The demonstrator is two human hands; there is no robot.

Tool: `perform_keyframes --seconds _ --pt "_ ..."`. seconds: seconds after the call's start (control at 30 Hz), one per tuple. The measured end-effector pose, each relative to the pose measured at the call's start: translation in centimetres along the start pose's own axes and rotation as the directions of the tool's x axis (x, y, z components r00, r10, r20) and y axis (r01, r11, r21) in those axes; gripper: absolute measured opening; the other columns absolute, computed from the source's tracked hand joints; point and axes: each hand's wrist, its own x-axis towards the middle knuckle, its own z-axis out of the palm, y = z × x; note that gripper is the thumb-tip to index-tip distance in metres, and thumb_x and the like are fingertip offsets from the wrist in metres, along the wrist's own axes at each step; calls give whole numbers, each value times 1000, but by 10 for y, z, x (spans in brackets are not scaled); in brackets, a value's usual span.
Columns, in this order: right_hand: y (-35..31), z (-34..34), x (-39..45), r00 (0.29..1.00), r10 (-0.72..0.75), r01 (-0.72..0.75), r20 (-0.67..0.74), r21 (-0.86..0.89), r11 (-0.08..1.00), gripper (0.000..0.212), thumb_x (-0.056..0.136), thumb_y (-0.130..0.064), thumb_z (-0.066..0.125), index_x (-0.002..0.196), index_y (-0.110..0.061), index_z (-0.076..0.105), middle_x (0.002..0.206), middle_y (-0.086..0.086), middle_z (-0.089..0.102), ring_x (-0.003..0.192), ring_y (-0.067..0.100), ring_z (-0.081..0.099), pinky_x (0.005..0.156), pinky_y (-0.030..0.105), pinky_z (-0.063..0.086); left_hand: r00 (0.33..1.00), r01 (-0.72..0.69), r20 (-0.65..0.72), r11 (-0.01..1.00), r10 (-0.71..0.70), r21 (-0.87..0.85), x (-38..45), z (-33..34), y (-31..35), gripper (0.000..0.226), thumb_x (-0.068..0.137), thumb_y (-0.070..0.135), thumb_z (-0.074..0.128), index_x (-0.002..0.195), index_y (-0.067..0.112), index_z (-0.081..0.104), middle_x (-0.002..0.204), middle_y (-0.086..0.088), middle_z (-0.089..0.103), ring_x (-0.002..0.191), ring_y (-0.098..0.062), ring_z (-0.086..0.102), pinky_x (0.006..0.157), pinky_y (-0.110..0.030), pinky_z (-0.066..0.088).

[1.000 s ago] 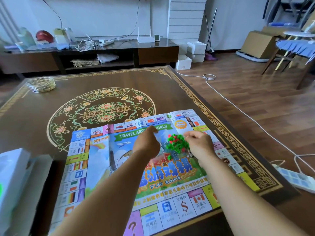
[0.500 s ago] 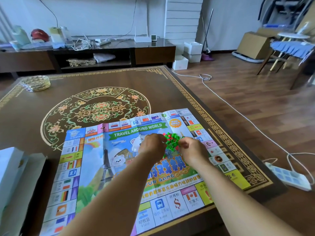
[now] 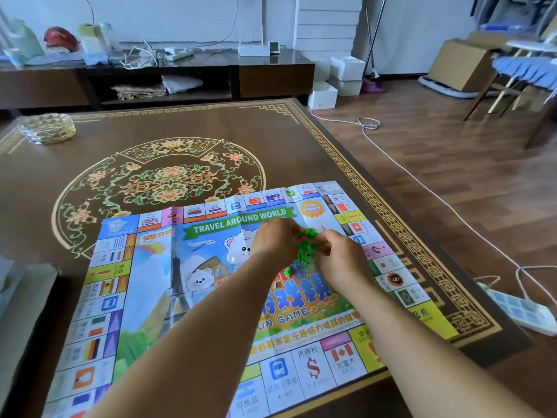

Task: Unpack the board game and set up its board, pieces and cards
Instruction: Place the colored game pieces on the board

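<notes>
The paper game board (image 3: 156,297), printed with flags and "TRAVEL AROUND WORLD", lies unfolded on the near right part of the brown table (image 3: 90,140). Above its middle, my left hand (image 3: 275,241) and my right hand (image 3: 337,256) both pinch a small clear bag of green and red plastic pieces (image 3: 304,245) held between them. The bag is partly hidden by my fingers. A few green pieces show at its lower end, close to the board.
The open game box (image 3: 27,300) sits at the table's left edge. A woven basket (image 3: 48,128) stands at the far left corner. On the floor to the right lie a white cable (image 3: 422,182) and a power strip (image 3: 521,312). A chair (image 3: 524,73) stands far right.
My hands have closed in on the bag from both sides: a second ago only the right hand held it, now both pinch it. The view shifted slightly.
</notes>
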Motion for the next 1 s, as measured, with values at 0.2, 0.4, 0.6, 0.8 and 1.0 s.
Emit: perform_keyframes --seconds 0.2,0.4,0.6,0.8,1.0 --pt "6 0 -5 999 -32 32 -31 31 999 20 91 -10 56 108 -16 66 106 2 70 96 20 64 80 28 51 999 48 6 996 -49 80 5 4 1 18 88 11 55 88 14 72 84 -6 68 78 -24 63 62 -31 50" --pt "7 2 -4 1000 -25 26 -19 34 999 21 90 -9 58 108 -16 67 107 2 70 98 20 63 84 28 51 999 -26 44 974 16 225 7 4 5 13 89 5 56 94 8 68 94 -11 65 94 -28 60 66 -35 49" --pt "9 -7 -3 993 77 -66 -93 116 991 22 90 -11 59 109 -17 65 106 0 70 96 18 64 78 24 48 991 -107 -62 983 118 152 -6 -5 11 20 94 20 53 103 12 68 103 -8 67 114 -27 48 85 -39 49" --pt "13 -20 -16 992 114 -110 -47 81 991 20 87 -12 63 106 -21 65 106 0 70 98 20 64 78 25 48 959 -256 162 958 234 131 -42 4 21 19 92 25 51 99 21 67 107 -9 61 92 -27 61 78 -36 53" --pt "12 -23 -27 994 94 -95 52 18 995 26 87 -15 63 111 -24 63 108 -3 69 98 17 61 76 22 43 954 -274 162 952 252 133 -52 11 18 18 90 20 59 107 22 61 110 -8 58 92 -25 62 81 -38 54"
